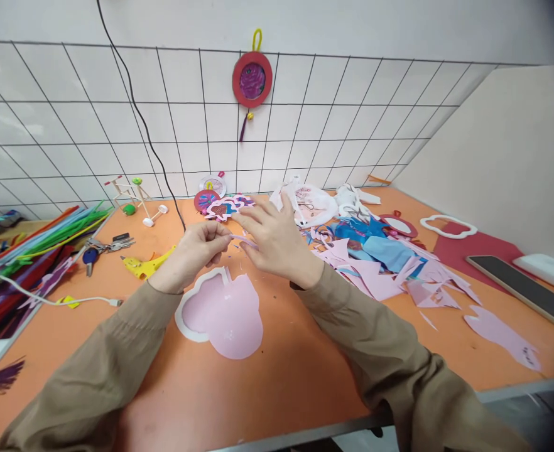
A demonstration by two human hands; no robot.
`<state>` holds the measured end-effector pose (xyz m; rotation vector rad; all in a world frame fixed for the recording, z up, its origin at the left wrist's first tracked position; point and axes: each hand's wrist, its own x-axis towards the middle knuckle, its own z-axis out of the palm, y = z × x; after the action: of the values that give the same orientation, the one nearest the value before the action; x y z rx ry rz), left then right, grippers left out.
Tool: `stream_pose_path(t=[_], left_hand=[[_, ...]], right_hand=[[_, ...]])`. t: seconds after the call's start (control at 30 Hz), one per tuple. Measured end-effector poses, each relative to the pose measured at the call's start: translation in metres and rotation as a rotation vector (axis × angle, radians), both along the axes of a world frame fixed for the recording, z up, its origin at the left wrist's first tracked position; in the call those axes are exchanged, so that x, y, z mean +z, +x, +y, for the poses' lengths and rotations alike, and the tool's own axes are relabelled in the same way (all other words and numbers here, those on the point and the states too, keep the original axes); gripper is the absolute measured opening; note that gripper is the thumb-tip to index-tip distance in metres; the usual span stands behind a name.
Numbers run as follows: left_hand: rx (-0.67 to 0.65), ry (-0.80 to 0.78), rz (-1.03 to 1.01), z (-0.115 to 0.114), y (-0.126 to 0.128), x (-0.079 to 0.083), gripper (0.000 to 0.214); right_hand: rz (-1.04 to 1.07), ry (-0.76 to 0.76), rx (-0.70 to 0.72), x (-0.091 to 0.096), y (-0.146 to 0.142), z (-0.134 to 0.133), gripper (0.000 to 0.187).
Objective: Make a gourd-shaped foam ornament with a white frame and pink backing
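Note:
My left hand [196, 250] and my right hand [272, 237] meet above the orange table [277, 376]. Between their fingertips they pinch a thin pale pink strip [245, 240]. The left hand's fingers are curled on one end; the right hand grips the other end with some fingers spread. Just below the hands lie a pink cloud-shaped sheet [237, 320] and a white cloud-shaped frame [196, 301] with a pink inside, overlapping each other.
Pink and blue paper offcuts [380, 263] pile up to the right. A dark tablet [522, 285] lies at far right. Pipe cleaners [32, 245], keys [102, 246], a yellow scrap [147, 263] and a white cable [70, 300] lie left. A round red ornament [252, 78] hangs on the wire grid.

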<state>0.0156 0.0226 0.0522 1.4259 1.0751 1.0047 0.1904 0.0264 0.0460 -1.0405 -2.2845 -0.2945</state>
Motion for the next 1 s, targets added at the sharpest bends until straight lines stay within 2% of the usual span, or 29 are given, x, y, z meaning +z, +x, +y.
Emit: stream_pose_path(t=[0.13, 0.2, 0.4, 0.53, 0.63, 0.73, 0.8, 0.93, 1.0], left_hand=[[0.023, 0.03, -0.084, 0.001, 0.003, -0.003, 0.014], [0.043, 0.017, -0.165, 0.003, 0.004, -0.005, 0.016], [0.089, -0.085, -0.452, 0.007, 0.006, -0.007, 0.019], [0.108, -0.194, -0.551, 0.009, 0.007, -0.009, 0.019], [0.095, -0.211, -0.538, 0.009, 0.008, -0.012, 0.018], [0.063, -0.156, -0.419, 0.009, 0.007, -0.015, 0.017], [0.064, -0.038, -0.23, 0.009, 0.005, -0.015, 0.015], [0.232, 0.466, 0.413, 0.006, 0.006, -0.017, 0.013], [0.321, 0.661, 0.722, 0.004, 0.009, -0.02, 0.018]], right_hand=[[0.342, -0.432, 0.139, -0.007, -0.003, 0.007, 0.02], [0.555, -0.568, 0.153, -0.01, -0.006, 0.01, 0.016], [0.937, -0.755, 0.275, -0.015, -0.016, 0.008, 0.021], [1.047, -0.872, 0.335, -0.018, -0.02, 0.006, 0.017], [1.061, -0.925, 0.357, -0.018, -0.02, 0.007, 0.018], [1.075, -0.911, 0.33, -0.016, -0.017, 0.008, 0.022], [1.057, -0.83, 0.294, -0.015, -0.015, 0.009, 0.021], [0.937, -0.658, 0.235, -0.017, -0.016, 0.009, 0.021], [0.843, -0.552, 0.204, -0.02, -0.018, 0.006, 0.023]])
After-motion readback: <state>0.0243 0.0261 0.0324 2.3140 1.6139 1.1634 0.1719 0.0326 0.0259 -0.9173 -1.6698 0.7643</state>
